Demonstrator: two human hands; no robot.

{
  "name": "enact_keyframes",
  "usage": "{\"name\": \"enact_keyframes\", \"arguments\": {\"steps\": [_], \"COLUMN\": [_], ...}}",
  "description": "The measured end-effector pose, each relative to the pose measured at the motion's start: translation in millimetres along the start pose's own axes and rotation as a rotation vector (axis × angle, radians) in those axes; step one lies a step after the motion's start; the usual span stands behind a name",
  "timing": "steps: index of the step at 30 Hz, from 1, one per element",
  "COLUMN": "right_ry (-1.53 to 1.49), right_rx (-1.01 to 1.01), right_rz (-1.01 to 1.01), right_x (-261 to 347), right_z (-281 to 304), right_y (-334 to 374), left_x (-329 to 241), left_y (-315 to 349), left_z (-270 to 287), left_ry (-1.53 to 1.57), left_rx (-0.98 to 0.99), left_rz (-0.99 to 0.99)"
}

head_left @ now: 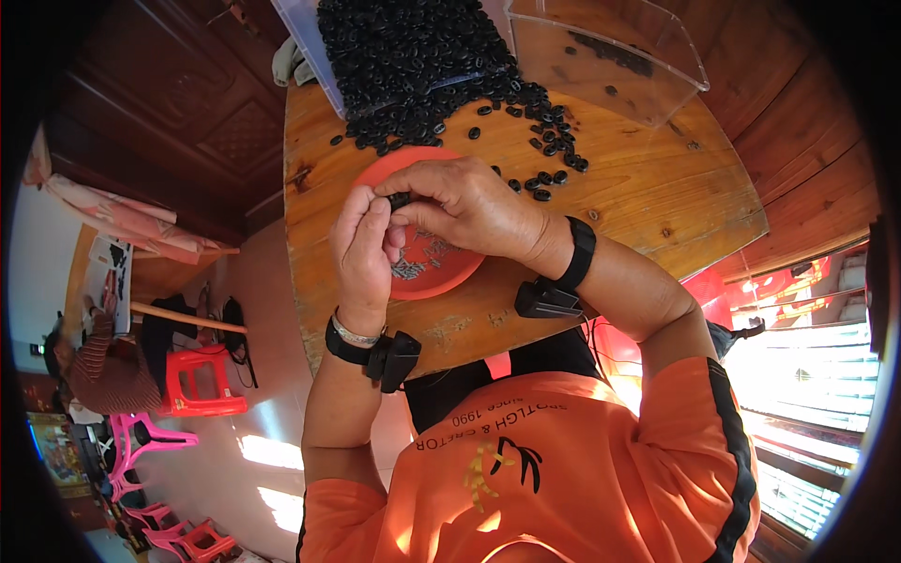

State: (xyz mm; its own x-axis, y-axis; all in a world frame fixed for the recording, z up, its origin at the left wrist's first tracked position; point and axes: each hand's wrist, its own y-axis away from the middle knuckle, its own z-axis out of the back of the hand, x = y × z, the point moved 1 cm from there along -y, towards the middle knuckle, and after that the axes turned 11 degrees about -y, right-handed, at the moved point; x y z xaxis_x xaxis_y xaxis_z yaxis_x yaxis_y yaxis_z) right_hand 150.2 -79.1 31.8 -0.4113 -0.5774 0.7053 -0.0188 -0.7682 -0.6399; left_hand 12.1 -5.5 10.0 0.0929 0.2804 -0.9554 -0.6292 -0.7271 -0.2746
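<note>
Over the red round plate [448, 279], both my hands meet with the fingertips pinched on a small black oval piece [401, 200]. My left hand [361, 239] is closed round its left side, thumb up. From the right, my right hand [479, 208] grips the same piece between thumb and fingers; its exact shape is partly hidden. Small grey metal pins [409, 269] lie loose in the plate below my hands. Many black oval pieces with holes [413, 66] spill from a tipped clear bin [310, 54] onto the wooden table [619, 211] beyond the plate.
A clear plastic box [671, 49] with a few dark bits stands at the table's far right. Scattered black pieces [554, 141] lie right of the pile. On the left are a red stool [202, 380], pink stools [141, 436] and another person in a striped top [103, 371].
</note>
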Motion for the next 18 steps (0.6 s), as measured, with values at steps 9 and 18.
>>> {"name": "enact_keyframes", "arguments": {"steps": [9,18], "right_ry": [-0.024,0.004], "right_rx": [0.009,0.010], "right_rz": [0.028,0.002], "right_x": [-13.2,-12.4], "right_z": [-6.7,-5.0], "right_y": [1.0,0.5], "left_x": [5.4,6.4], "left_y": [3.4,2.6], "left_z": [-1.7,-4.4], "left_ry": [0.052,0.121], "left_rx": [-0.038,-0.032], "left_rz": [0.117,0.149]}}
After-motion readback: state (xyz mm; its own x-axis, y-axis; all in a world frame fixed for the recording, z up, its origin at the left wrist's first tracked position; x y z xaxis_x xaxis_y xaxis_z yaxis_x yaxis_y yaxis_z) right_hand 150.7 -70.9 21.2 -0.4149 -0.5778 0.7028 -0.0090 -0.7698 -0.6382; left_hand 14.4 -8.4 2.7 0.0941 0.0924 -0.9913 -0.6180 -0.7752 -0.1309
